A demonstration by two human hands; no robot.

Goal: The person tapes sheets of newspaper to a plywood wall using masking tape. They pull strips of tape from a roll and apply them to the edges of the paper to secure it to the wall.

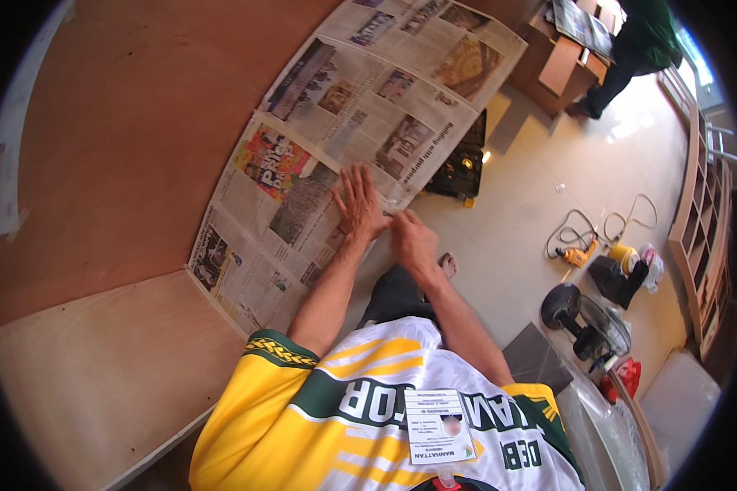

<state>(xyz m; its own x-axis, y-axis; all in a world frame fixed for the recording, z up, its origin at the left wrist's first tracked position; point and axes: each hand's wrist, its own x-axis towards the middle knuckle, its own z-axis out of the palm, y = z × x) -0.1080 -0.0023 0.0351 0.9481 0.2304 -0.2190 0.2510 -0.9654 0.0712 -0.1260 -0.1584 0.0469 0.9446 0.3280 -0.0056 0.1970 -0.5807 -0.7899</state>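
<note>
Sheets of newspaper lie over the edge portion of a reddish-brown wooden panel, with pale tape along some seams. My left hand presses on the newspaper near its right edge, palm down and fingers spread. Close beside its thumb, my right hand is curled at that same edge. Whether its fingers pinch the paper, some tape or nothing is hidden.
A lighter wooden panel adjoins at lower left. An open black tool case, a corded yellow power drill and a black electric fan are on the tiled floor. Another person stands by wooden furniture; slatted wooden frames line the right.
</note>
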